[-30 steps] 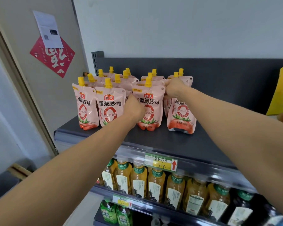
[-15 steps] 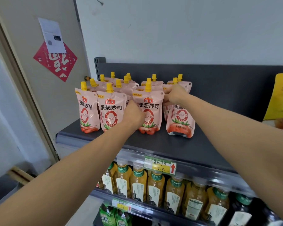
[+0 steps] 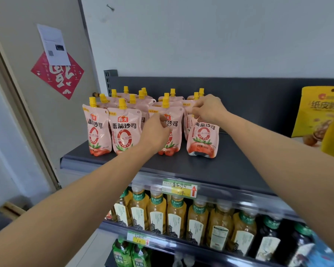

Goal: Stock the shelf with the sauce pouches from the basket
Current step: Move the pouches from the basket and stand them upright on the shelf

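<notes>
- On the dark top shelf (image 3: 229,170), the right hand (image 3: 208,108) curls its fingers round the top edge of the rightmost front pouch (image 3: 203,139), pinching it where the hand hides the spout. This pouch stands upright with its base on the shelf, a little apart from its neighbours.
- The left hand (image 3: 155,133) has its fingers curled against the upper front of the next front pouch (image 3: 175,130). Whether it pinches the pouch or only touches it cannot be told.
- The tomato sauce pouches (image 3: 123,130), pink with yellow caps, stand upright on the left part of the top shelf. They are four across the front and several rows deep.
- Bare shelf lies between the pouches and a yellow snack bag (image 3: 316,112) at the right edge.
- A price tag (image 3: 179,189) with a red arrow sits on the shelf's front rail.
- The shelf below holds amber tea bottles (image 3: 176,214) with green caps, upright and side by side, with dark bottles (image 3: 268,239) at the right end.
- Lower still, green bottles (image 3: 121,255) show only in part.
</notes>
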Demonstrator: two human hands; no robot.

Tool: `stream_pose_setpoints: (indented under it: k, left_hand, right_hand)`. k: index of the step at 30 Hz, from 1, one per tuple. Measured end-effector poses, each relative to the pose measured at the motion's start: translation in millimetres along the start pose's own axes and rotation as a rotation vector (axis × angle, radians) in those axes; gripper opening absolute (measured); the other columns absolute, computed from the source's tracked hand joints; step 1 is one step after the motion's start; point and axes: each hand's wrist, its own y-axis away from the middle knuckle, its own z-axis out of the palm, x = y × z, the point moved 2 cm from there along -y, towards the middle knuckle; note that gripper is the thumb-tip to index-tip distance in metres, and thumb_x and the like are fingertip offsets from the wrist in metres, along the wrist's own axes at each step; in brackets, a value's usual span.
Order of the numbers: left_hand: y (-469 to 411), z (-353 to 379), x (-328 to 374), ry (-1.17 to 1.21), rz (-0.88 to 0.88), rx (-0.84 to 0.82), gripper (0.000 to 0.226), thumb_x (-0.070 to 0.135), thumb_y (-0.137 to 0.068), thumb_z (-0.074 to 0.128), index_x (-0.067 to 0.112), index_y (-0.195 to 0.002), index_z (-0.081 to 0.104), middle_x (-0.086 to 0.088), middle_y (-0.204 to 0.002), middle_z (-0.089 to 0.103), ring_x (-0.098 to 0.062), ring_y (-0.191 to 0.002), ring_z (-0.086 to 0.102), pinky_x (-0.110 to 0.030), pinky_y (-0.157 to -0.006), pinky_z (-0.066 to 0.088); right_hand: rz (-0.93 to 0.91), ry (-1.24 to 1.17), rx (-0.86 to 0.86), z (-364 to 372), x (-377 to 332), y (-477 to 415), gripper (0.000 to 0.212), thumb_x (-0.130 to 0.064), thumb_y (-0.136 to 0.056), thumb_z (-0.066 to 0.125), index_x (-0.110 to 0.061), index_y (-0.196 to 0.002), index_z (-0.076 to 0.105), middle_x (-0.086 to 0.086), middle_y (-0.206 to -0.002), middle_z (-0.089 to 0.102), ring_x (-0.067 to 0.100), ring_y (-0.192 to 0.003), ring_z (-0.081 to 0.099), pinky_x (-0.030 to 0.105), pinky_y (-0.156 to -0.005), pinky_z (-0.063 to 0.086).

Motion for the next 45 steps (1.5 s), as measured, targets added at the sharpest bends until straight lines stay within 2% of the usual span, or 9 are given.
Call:
stream_pose_setpoints:
  k: [6, 9, 13, 18, 23, 27, 32, 39, 45]
  left_hand:
    - [6.1, 10.5, 14.6, 0.027, 0.060, -0.042, 0.029, 0.011, -0.088, 0.058, 0.009, -0.117, 0.056, -0.006, -0.113, 0.062, -0.012, -0.092, 0.052, -0.022, -0.077, 0.041]
    - [9.5, 13.3, 16.9, 0.043, 0.078, -0.063, 0.028, 0.011, -0.087, 0.058, 0.007, -0.115, 0.057, -0.005, -0.106, 0.060, -0.013, -0.091, 0.051, -0.022, -0.076, 0.040]
    - [11.7, 16.5, 16.3, 0.036, 0.070, -0.108, 0.030, 0.010, -0.087, 0.058, 0.007, -0.117, 0.056, -0.002, -0.103, 0.058, -0.012, -0.092, 0.051, -0.021, -0.073, 0.040]
    - [14.3, 19.3, 12.8, 0.000, 0.063, -0.163, 0.030, 0.011, -0.088, 0.057, 0.008, -0.118, 0.056, 0.001, -0.099, 0.055, -0.012, -0.092, 0.052, -0.022, -0.077, 0.040]
    - [14.9, 22.7, 7.5, 0.013, 0.060, -0.225, 0.028, 0.008, -0.087, 0.057, 0.006, -0.115, 0.057, -0.002, -0.098, 0.056, -0.015, -0.093, 0.054, -0.027, -0.083, 0.046]
    - [11.9, 27.4, 0.6, 0.023, 0.056, -0.250, 0.026, 0.006, -0.087, 0.058, 0.005, -0.112, 0.059, -0.004, -0.095, 0.057, -0.014, -0.084, 0.056, -0.022, -0.074, 0.048]
    - [8.9, 29.9, -8.5, 0.039, 0.053, -0.252, 0.023, 0.007, -0.086, 0.060, 0.006, -0.110, 0.059, 0.003, -0.085, 0.056, -0.002, -0.068, 0.051, -0.006, -0.053, 0.043]
    - [7.9, 30.2, -16.3, 0.031, 0.005, -0.266, 0.027, 0.008, -0.087, 0.059, 0.007, -0.114, 0.059, -0.004, -0.098, 0.058, -0.016, -0.090, 0.056, -0.023, -0.079, 0.047]
    - [7.0, 30.2, -14.0, 0.025, 0.010, -0.258, 0.028, 0.008, -0.087, 0.058, 0.007, -0.115, 0.058, -0.003, -0.097, 0.058, -0.012, -0.083, 0.055, -0.014, -0.064, 0.041]
  right_hand:
    - [0.139, 0.155, -0.001, -11.3, 23.8, 17.2, 0.024, -0.029, -0.085, 0.066, -0.006, -0.079, 0.063, 0.004, -0.068, 0.058, 0.017, -0.060, 0.055, 0.026, -0.052, 0.045]
    - [0.311, 0.158, -0.036, -8.4, 44.3, 27.9, 0.028, -0.029, -0.084, 0.068, -0.006, -0.095, 0.057, 0.003, -0.078, 0.055, 0.017, -0.066, 0.054, 0.026, -0.052, 0.041]
    - [0.565, -0.206, -0.148, 4.3, 61.6, 36.8, 0.039, -0.023, -0.084, 0.070, -0.008, -0.116, 0.053, 0.008, -0.118, 0.058, 0.024, -0.107, 0.057, 0.035, -0.079, 0.049]
    - [0.730, -0.514, -0.174, 20.5, 69.5, 36.0, 0.017, -0.004, -0.086, 0.065, -0.012, -0.079, 0.053, 0.004, -0.104, 0.058, 0.014, -0.074, 0.049, 0.025, -0.051, 0.033]
    - [0.719, -0.622, -0.045, 27.5, 81.2, 33.0, 0.023, 0.007, -0.087, 0.058, -0.009, -0.072, 0.051, 0.006, -0.095, 0.061, 0.012, -0.060, 0.052, 0.021, -0.039, 0.037]
    - [0.639, -0.593, 0.056, 27.0, 86.5, 27.4, 0.009, 0.003, -0.086, 0.059, -0.004, -0.092, 0.062, 0.016, -0.111, 0.066, 0.022, -0.083, 0.062, 0.024, -0.062, 0.050]
    - [0.547, -0.481, 0.216, 32.1, 92.7, 21.2, 0.027, 0.004, -0.083, 0.056, -0.014, -0.064, 0.052, 0.013, -0.096, 0.067, 0.025, -0.084, 0.064, 0.033, -0.068, 0.056]
    - [0.467, -0.496, 0.281, 43.1, 95.8, 22.2, 0.029, 0.003, -0.085, 0.058, -0.014, -0.064, 0.049, 0.007, -0.089, 0.065, 0.020, -0.086, 0.062, 0.028, -0.066, 0.052]
    - [0.469, -0.574, 0.244, 43.5, 97.4, 20.3, 0.023, 0.005, -0.084, 0.056, -0.012, -0.069, 0.055, 0.006, -0.090, 0.066, 0.023, -0.092, 0.066, 0.037, -0.080, 0.058]
